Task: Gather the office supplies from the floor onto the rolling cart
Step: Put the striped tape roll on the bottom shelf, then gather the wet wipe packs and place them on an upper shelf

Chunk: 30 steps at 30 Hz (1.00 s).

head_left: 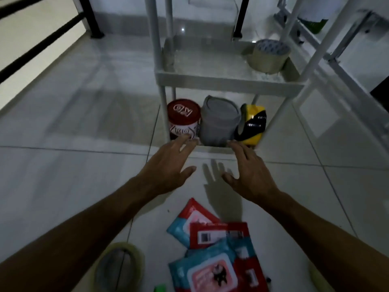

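The white rolling cart point(223, 80) stands ahead on the tiled floor. Its bottom shelf holds a red and white can point(183, 119), a grey lidded container point(219, 123) and a yellow and black tape roll point(253, 123). A large beige tape roll point(268, 55) sits on the shelf above. My left hand point(170, 165) and my right hand point(250, 171) reach out with spread fingers to either side of the grey container's base and hold nothing. On the floor near me lie several red and blue wipe packets point(212, 251) and a thin yellowish tape ring point(120, 266).
A small green object point(160, 289) shows at the bottom edge. A black railing point(42, 43) runs along the left, and a white metal frame point(336, 60) stands to the right of the cart. The light is dim.
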Available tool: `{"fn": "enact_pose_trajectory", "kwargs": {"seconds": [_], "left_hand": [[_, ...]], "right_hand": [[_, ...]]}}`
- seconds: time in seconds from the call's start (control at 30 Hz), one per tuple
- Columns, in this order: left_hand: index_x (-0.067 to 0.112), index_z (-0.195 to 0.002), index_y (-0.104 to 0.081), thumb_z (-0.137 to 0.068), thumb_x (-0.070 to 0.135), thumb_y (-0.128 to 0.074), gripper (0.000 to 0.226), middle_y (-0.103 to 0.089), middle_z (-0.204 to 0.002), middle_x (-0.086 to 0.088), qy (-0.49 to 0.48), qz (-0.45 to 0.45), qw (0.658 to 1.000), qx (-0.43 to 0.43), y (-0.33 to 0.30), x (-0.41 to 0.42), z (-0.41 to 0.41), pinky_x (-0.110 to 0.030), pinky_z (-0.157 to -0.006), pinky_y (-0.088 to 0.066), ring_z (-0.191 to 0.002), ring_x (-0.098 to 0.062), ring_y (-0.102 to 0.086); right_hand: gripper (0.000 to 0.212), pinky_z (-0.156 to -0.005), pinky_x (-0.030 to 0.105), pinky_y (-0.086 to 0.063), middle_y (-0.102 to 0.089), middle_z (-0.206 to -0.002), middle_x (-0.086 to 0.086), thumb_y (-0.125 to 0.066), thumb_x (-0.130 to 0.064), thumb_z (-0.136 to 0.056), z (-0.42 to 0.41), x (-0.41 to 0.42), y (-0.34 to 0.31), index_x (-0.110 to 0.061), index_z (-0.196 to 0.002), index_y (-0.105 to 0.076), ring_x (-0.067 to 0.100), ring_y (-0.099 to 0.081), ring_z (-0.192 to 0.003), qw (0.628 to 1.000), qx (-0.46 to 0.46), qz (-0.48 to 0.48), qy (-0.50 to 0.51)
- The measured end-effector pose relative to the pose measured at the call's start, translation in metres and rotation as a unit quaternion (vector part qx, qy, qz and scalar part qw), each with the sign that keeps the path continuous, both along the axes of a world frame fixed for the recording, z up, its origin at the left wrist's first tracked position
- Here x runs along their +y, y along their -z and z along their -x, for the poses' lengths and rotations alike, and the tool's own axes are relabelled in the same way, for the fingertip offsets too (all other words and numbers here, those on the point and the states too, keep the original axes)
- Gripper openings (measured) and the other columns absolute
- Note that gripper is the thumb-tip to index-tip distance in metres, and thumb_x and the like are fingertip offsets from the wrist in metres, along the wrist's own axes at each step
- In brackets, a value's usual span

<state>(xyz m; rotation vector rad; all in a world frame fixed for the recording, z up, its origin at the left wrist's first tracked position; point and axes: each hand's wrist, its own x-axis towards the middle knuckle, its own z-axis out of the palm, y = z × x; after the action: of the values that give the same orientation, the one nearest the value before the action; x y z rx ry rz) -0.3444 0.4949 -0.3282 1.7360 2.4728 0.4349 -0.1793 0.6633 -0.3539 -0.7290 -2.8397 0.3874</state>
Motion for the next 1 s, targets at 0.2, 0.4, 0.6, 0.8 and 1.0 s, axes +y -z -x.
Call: {"fn": "enact_pose_trajectory", "kwargs": {"seconds": [0.2,0.4,0.6,0.8,1.0], "left_hand": [[0.021,-0.15,-0.022,-0.089,0.048,-0.056,0.075,-0.025,-0.156,-0.007,0.026,0.045,0.999,-0.014,-0.005,-0.062,-0.02,-0.038,-0.113,-0.028,-0.139,-0.024,-0.031],[0.023,-0.151,-0.018,-0.088,0.052,-0.055,0.079,-0.024,-0.156,-0.009,0.046,0.138,0.989,-0.012,-0.01,-0.098,-0.055,-0.037,-0.11,-0.03,-0.138,-0.024,-0.031],[0.025,-0.15,-0.016,-0.079,0.063,-0.061,0.092,-0.03,-0.153,-0.006,0.061,0.16,0.985,-0.017,0.004,-0.129,-0.096,-0.037,-0.11,-0.029,-0.136,-0.023,-0.033],[0.021,-0.151,0.004,-0.066,0.069,-0.068,0.121,-0.007,-0.158,-0.01,0.029,0.197,0.977,-0.076,0.041,-0.14,-0.147,-0.041,-0.118,-0.01,-0.145,-0.027,-0.009],[0.022,-0.147,0.016,-0.065,0.074,-0.058,0.123,-0.007,-0.157,-0.015,0.05,0.178,0.983,-0.016,0.078,-0.135,-0.165,-0.049,-0.118,-0.011,-0.144,-0.031,-0.011]], "right_hand": [[0.097,-0.115,0.042,-0.026,-0.026,-0.156,0.0,-0.067,-0.059,-0.077,-0.043,-0.055,0.013,-0.027,-0.151,-0.014,0.021,-0.029,-0.141,0.992,-0.102,0.071,-0.029],[0.1,-0.112,0.044,-0.028,-0.028,-0.156,0.002,-0.065,-0.067,-0.074,-0.083,-0.093,0.013,-0.03,-0.151,-0.012,0.024,-0.032,-0.139,0.975,-0.171,0.139,-0.024],[0.118,-0.115,0.048,-0.027,-0.017,-0.159,0.004,-0.076,-0.067,-0.061,-0.115,-0.122,0.011,-0.03,-0.151,-0.008,0.026,-0.022,-0.143,0.965,-0.228,0.121,-0.044],[0.14,-0.11,0.058,-0.025,0.016,-0.159,0.009,-0.087,-0.056,-0.05,-0.133,-0.137,0.023,-0.046,-0.145,0.015,0.037,-0.002,-0.146,0.953,-0.274,0.122,0.039],[0.134,-0.11,0.05,-0.031,0.01,-0.158,0.016,-0.088,-0.039,-0.061,-0.143,-0.14,0.028,-0.038,-0.148,0.015,0.039,-0.015,-0.143,0.956,-0.254,0.139,0.046]]}}
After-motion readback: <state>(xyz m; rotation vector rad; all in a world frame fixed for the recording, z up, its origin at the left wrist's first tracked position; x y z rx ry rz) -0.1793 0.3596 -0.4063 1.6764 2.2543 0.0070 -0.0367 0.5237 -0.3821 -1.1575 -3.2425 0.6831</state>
